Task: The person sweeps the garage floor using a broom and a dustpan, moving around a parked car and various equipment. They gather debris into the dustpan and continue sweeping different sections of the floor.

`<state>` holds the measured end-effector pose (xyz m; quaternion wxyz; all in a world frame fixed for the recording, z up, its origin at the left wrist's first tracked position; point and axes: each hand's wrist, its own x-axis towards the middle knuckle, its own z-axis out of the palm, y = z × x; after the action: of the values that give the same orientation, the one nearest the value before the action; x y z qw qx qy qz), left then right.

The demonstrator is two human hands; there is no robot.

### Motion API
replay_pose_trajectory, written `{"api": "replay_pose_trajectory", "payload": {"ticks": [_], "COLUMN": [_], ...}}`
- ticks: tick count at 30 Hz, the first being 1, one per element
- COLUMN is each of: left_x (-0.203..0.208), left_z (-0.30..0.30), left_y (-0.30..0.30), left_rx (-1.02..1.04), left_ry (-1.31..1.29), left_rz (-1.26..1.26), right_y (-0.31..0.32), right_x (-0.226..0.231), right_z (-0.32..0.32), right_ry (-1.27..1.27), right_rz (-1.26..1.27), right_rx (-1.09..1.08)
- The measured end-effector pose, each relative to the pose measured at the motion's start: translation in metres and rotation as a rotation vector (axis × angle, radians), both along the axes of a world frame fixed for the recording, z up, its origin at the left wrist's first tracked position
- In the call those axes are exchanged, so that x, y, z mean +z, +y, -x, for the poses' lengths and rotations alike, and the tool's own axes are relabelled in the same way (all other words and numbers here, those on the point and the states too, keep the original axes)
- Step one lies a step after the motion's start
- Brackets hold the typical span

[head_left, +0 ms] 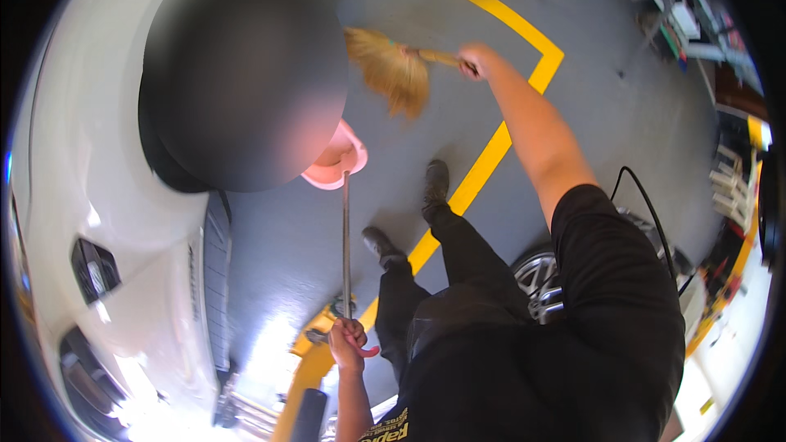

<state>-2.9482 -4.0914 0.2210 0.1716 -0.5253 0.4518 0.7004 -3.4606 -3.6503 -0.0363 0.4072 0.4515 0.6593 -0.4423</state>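
My right hand is closed round the short handle of a straw broom, reaching out ahead of me. The broom's bristles fan out over the grey floor and are slightly smeared by motion. Lower down, my left hand grips the upper end of a long-handled dustpan, just above a pink hooked end. Its thin metal pole runs away from me to the pink pan on the floor, left of and nearer than the bristles. A dark blurred round patch hides part of the pan's left side.
A white vehicle fills the left side. Yellow lines cross the grey floor. At my right lie a wheel and a black hose. Shelving with tools stands far right. Yellow equipment is beside my left arm.
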Motion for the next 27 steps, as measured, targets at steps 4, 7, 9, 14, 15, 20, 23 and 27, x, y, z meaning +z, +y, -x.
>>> {"api": "replay_pose_trajectory", "payload": {"ticks": [4, 7, 9, 14, 15, 20, 23, 27], "left_x": [0.008, 0.011, 0.011, 0.002, -0.002, -0.036, -0.060, -0.086], "left_z": [0.080, 0.130, 0.160, 0.235, 0.252, 0.347, 0.411, 0.500], "left_y": [0.010, 0.019, 0.028, 0.036, 0.036, 0.041, 0.050, 0.055], "left_rx": [-0.202, -0.331, -0.352, -0.422, -0.423, -0.464, -0.499, -0.651], "left_ry": [-0.020, 0.055, 0.081, 0.069, 0.095, 0.053, 0.022, 0.028], "left_rz": [-0.005, -0.023, -0.024, -0.001, -0.010, -0.028, -0.013, 0.010], "right_y": [0.015, 0.039, 0.069, 0.149, 0.156, 0.171, 0.157, 0.129], "right_x": [0.008, 0.030, 0.053, 0.153, 0.176, 0.269, 0.268, 0.225], "right_z": [0.023, -0.036, -0.109, -0.341, -0.384, -0.528, -0.540, -0.487], "right_ry": [0.306, 0.542, 0.642, 0.055, -0.132, -0.479, -0.632, -0.590], "right_rz": [-0.175, -0.041, -0.155, 0.258, 0.191, 0.324, 0.128, 0.083], "right_rx": [0.427, 0.149, 0.296, -0.384, -0.169, -0.545, -0.495, -0.605]}}
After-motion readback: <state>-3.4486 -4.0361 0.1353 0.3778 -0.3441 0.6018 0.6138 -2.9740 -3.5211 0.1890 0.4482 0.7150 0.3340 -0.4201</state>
